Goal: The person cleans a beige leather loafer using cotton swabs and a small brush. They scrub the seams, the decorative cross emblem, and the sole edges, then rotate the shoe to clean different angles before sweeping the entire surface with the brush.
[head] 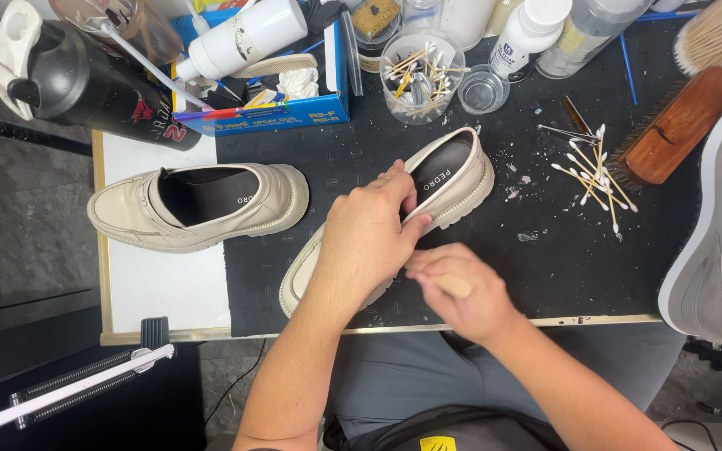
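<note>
Black mat [545, 250] edge beside gripped loafer [453, 179].

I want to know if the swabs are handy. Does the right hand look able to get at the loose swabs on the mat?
Probably yes. The swabs lie in the open on the mat, with nothing between them and the right hand, though it already grips a wooden handle.
</note>
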